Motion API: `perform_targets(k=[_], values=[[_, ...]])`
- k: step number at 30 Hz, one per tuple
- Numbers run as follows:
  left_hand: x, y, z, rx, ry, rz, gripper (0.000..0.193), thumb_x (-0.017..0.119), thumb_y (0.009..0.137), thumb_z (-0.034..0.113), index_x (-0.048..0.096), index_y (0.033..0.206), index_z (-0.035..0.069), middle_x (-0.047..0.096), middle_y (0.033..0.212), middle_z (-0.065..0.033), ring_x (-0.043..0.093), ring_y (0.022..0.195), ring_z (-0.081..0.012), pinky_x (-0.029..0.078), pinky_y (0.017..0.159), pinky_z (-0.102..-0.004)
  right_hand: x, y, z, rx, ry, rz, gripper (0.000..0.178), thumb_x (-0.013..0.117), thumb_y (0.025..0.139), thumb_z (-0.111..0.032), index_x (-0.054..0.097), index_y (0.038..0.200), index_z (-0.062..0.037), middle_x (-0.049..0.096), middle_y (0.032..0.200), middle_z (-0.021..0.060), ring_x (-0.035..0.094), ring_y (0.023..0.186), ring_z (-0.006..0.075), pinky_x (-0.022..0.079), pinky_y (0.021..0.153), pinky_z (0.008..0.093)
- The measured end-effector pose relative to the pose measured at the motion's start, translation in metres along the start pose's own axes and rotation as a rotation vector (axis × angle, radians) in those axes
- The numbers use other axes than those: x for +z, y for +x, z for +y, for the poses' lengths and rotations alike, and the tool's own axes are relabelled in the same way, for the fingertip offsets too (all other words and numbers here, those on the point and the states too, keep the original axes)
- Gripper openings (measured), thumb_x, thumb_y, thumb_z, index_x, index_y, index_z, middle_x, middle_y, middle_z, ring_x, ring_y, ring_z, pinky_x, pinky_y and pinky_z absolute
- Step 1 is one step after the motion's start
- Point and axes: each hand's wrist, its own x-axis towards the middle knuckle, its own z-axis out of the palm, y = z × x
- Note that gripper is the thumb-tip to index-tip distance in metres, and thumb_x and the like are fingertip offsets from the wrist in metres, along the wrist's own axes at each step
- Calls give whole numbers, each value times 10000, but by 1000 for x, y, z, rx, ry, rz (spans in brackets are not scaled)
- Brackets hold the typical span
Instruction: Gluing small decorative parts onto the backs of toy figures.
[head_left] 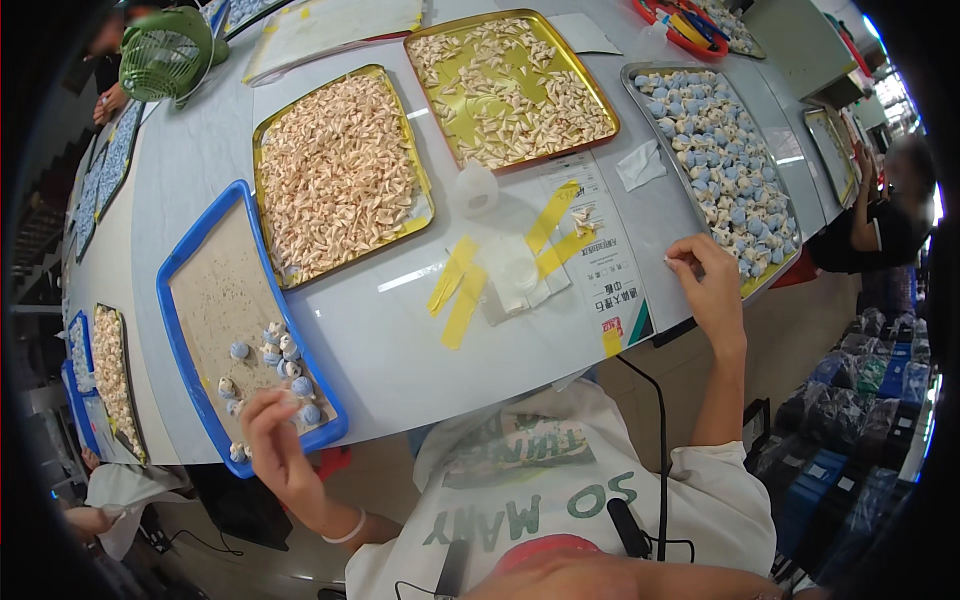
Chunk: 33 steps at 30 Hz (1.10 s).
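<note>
My left hand (283, 455) hovers over the near end of a blue-rimmed tray (178, 330), its fingers curled together. Something pale seems to show at its fingertips, too small to name. Inside that tray lie several small blue-and-white balls (302, 387) on a brown, speckled bottom. At the right, near the table edge, my right hand (708, 290) is closed in a pinch, with a tiny pale bit at the fingertips. Close to it stands a metal tray (783, 262) full of blue-and-cream pieces (720, 160).
Pale pointed pieces (340, 165) heap one tray; a gold tray (450, 70) holds more, spread thinner. Between my hands are yellow tape strips (460, 300), white tissue (515, 275) and a translucent bottle (477, 188). A green fan (165, 55) stands far left. Other people sit around the table.
</note>
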Motion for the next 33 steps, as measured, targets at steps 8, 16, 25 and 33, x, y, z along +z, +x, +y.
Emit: perform_targets(k=[8,16,25,33], values=[[81,-7,22,-97,-771,-180,211,615,721,-40,499,892,3,476,969,-128,533,903,-235,497,698,-284,9,6,-2,-26,-76,37,112,529,730,23,561,835,2,521,748,76,508,614,157,421,567,260],[114,-7,33,-227,-1013,-457,212,499,829,26,468,1035,-11,509,1053,-150,534,901,-207,453,753,-302,10,7,-5,-67,-65,-23,135,556,725,-16,564,859,-13,516,780,81,533,674,199,434,605,291],[132,-24,22,-316,-1136,-369,330,687,735,174,502,970,33,507,1001,-118,541,836,-195,443,716,-276,-9,10,-11,-106,-25,110,151,583,691,-9,554,839,-7,547,836,88,539,718,225,429,650,289],[142,-13,24,-350,-1066,-342,375,707,714,278,512,933,44,508,929,-101,543,782,-198,446,598,-258,-19,1,-2,54,-20,27,131,599,695,-29,565,821,-14,545,784,80,538,699,191,435,640,277]])
